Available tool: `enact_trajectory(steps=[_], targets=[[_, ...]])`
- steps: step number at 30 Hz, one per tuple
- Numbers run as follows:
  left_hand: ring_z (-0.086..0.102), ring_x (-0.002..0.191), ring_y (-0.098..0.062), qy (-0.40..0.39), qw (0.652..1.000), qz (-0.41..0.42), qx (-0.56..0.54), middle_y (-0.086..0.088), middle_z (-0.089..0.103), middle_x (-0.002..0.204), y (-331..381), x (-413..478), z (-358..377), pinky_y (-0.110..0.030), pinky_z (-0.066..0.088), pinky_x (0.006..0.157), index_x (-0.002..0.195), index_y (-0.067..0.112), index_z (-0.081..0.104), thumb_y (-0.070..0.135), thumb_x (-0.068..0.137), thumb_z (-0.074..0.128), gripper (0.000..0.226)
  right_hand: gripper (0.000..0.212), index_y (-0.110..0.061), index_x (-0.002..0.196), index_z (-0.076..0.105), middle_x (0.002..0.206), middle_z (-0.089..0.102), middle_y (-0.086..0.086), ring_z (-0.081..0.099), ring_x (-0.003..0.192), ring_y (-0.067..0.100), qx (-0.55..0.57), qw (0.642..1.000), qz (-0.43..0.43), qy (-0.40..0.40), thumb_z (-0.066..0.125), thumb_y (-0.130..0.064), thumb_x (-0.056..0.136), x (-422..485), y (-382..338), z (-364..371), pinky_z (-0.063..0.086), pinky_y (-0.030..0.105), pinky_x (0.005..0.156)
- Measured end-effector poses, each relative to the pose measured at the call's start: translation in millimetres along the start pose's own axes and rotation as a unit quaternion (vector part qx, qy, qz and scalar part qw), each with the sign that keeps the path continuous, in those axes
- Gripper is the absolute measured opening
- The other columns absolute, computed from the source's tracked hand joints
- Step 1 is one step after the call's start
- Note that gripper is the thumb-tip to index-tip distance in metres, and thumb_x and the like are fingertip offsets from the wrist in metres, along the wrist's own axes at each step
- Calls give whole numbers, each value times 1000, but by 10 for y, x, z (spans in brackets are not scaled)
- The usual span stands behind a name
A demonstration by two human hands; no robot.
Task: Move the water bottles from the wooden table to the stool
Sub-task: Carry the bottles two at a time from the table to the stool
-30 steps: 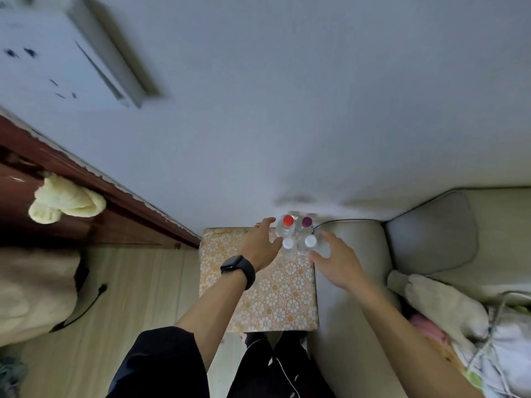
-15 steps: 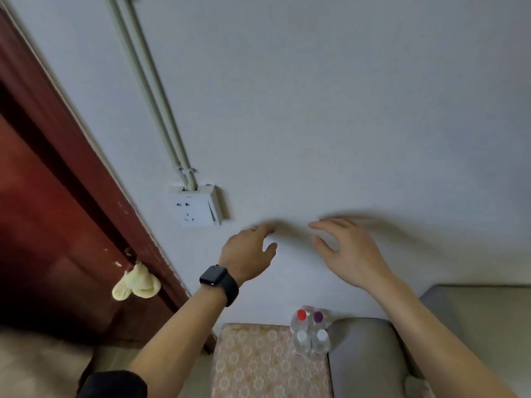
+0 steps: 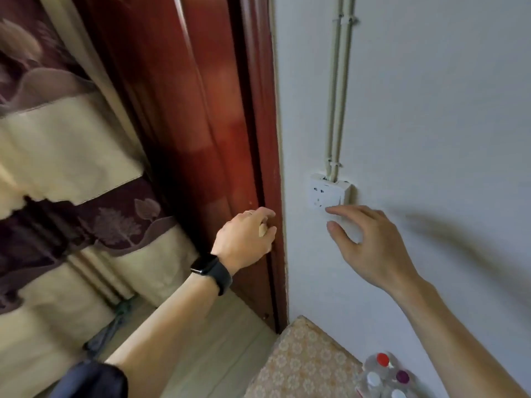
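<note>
While our left hand [image 3: 244, 239] and right hand [image 3: 370, 248] hang empty, fingers loose, we risk a forearm toppling the water bottles [image 3: 383, 376] off the stool [image 3: 301, 363].

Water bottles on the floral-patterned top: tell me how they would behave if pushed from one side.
The water bottles stand upright and narrow, so a high push would probably tip one. They are bunched together, so a low push likely slides them as a group. Their clear plastic looks smooth, perhaps slippery; fill level cannot be told.
</note>
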State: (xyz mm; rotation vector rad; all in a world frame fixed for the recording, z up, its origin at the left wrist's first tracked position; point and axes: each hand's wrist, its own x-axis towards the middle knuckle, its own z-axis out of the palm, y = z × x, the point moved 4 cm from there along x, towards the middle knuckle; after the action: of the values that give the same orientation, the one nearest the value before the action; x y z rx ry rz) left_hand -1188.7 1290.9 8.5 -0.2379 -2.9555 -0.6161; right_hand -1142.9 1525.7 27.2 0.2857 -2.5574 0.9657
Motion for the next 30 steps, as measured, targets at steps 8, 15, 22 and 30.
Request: enact_trajectory(steps=[8, 15, 22, 30], targets=[[58, 116, -19, 114, 952, -266, 98, 11, 61, 128, -1796, -1718, -1188, -35, 49, 92, 131, 37, 53, 47, 93, 50, 40, 23, -30, 115, 73, 118, 68, -14, 53, 113, 8, 107, 961, -212, -146, 65, -30, 94, 145, -1781, 1442, 35, 19, 97], [59, 115, -19, 226, 855, -444, 143, 10, 64, 127, -2803, -3851, -2163, -35, 48, 94, 128, 37, 56, 50, 92, 53, 39, 25, -31, 115, 73, 118, 69, -10, 51, 117, 12, 184, 878, -369, -244, 64, -36, 93, -486, -3900, 2481, 37, 27, 106], [63, 109, -18, 289, 739, -588, 159, 7, 68, 116, -3489, -6303, -2846, -35, 51, 89, 121, 36, 60, 47, 91, 55, 33, 37, -40, 128, 63, 132, 59, -13, 41, 129, 14, 234, 768, -474, -360, 63, -46, 91, -1974, -6059, 3302, 38, 40, 112], [61, 115, -18, 349, 615, -694, 133, 9, 67, 122, -3995, -8545, -3254, -36, 49, 93, 123, 35, 60, 46, 91, 56, 34, 44, -39, 132, 62, 146, 49, -3, 28, 140, 20, 252, 675, -568, -398, 65, -49, 90, -3710, -7973, 3938, 28, 40, 119]])
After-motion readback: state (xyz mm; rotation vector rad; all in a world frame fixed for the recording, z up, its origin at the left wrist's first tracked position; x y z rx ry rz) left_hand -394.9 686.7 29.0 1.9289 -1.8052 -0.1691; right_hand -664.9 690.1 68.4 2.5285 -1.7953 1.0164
